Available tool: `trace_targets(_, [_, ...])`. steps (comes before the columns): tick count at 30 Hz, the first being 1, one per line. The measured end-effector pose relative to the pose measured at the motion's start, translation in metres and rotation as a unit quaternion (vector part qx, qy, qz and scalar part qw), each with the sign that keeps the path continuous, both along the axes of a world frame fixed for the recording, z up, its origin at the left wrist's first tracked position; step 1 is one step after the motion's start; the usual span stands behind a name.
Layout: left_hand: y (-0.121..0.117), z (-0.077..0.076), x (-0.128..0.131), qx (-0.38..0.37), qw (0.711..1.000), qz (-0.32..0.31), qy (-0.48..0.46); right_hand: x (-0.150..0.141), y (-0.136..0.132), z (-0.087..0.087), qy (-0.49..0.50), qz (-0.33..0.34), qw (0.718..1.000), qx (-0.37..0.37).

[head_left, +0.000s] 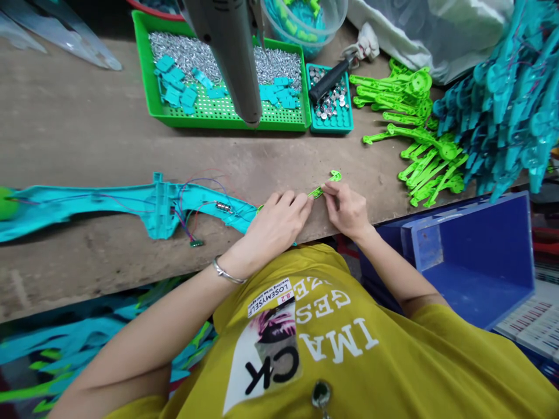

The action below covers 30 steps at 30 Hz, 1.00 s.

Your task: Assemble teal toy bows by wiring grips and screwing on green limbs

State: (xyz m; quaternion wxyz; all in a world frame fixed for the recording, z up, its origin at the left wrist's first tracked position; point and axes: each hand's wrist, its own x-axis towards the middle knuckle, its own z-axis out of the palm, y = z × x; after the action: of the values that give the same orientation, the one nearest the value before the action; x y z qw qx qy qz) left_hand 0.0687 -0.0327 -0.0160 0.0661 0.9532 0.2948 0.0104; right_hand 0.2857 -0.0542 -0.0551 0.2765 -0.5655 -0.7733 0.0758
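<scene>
A long turquoise plastic shell shaped like a bow or toy gun half lies on the bench, hollow side up. Red and blue wires, a small green circuit board and a small metal spring-like part are on or beside it. My left hand is curled over the shell's right end and hides it, fingers together. From under those fingers a thin lime-green plastic piece sticks out, with a hooked tip. My right hand pinches this green piece near its hook between thumb and fingers.
An electric screwdriver hangs above a green basket of screws and turquoise tabs. Beside it are a small tray and a black handle. Lime-green parts and stacked turquoise shells lie right, above a blue bin.
</scene>
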Motion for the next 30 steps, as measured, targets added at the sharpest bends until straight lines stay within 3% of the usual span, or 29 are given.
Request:
trace_targets(10, [0.001, -0.001, -0.002, 0.002, 1.000, -0.015, 0.009, -0.007, -0.015, -0.012, -0.045, -0.023, 0.999, 0.015])
trace_targets(18, [0.005, -0.001, -0.005, 0.009, 1.000, -0.009, 0.001, -0.003, -0.004, 0.006, 0.151, -0.082, 0.985, -0.016])
trace_targets(23, [0.006, 0.005, -0.016, -0.020, 0.998, 0.048, -0.038, -0.012, 0.001, 0.023, 0.117, -0.026, 0.993, -0.006])
trace_targets(27, [0.009, 0.013, -0.032, -0.041, 0.991, 0.107, -0.065, -0.023, 0.004, 0.033, 0.115, 0.038, 0.990, -0.071])
trace_targets(30, [0.010, 0.014, -0.037, -0.057, 0.991, 0.112, -0.053, -0.031, 0.008, 0.033, 0.088, 0.072, 0.989, -0.098])
